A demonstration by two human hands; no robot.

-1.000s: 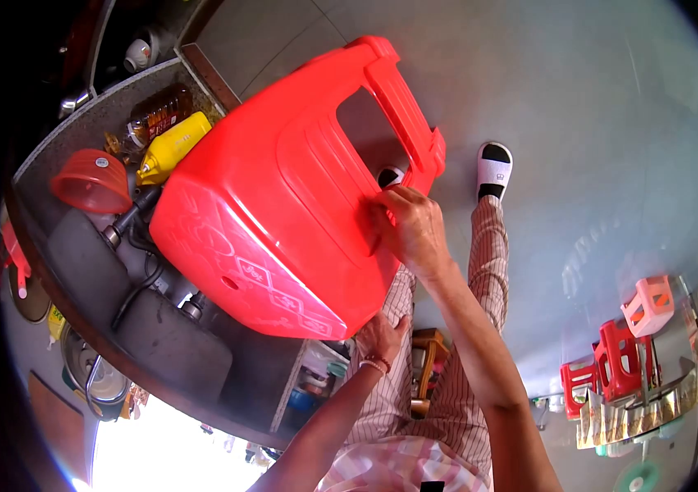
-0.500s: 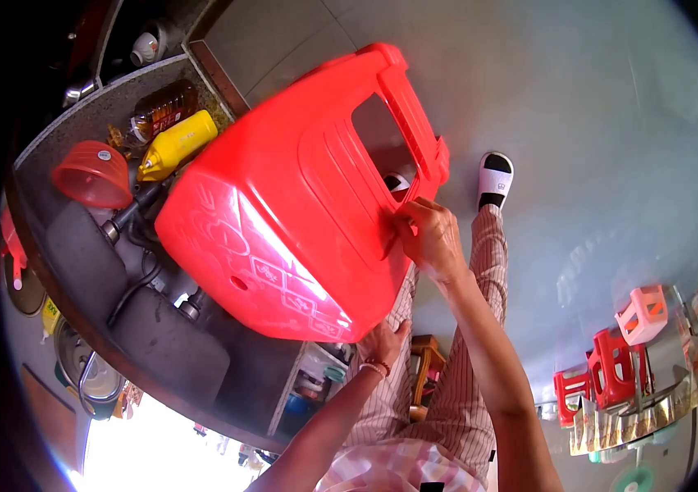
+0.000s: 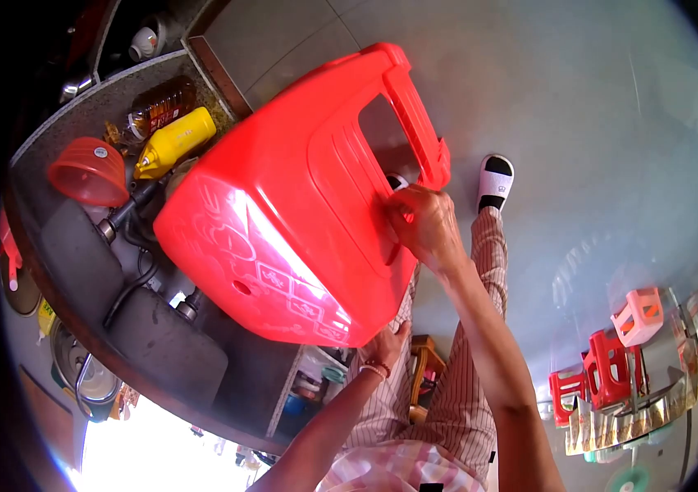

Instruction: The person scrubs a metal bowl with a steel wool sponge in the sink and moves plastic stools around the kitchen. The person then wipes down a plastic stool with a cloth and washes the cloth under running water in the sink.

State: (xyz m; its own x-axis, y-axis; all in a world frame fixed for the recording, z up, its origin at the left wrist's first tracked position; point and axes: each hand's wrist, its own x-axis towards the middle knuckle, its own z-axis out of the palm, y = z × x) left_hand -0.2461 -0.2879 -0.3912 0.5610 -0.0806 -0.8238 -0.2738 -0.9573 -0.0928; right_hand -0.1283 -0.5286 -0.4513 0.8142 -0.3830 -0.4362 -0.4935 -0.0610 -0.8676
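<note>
A large red plastic stool (image 3: pixel 283 197) is tilted on its side in front of me, its seat facing the lower left. White line drawings and a small round hole mark the glossy seat. My left hand (image 3: pixel 383 348) grips the stool's lower seat edge, with some fingers hidden beneath it. Against the ribbed side panel, just below the leg opening, my right hand (image 3: pixel 427 225) is closed with fingertips pinched together. Whether anything small is in that pinch is hidden.
On the counter at left are a red plastic basin (image 3: pixel 89 172), a yellow bottle (image 3: pixel 175 143), a brown-liquid bottle (image 3: pixel 160 107) and a black gas stove (image 3: pixel 168 344). Small red stools (image 3: pixel 607 369) and a pink one (image 3: pixel 638 316) stand at lower right. My slippered foot (image 3: pixel 497 176) is on the grey floor.
My right hand has shifted slightly up and left along the side panel, and its fingers have curled more. The stool has moved a little; my left hand keeps its place.
</note>
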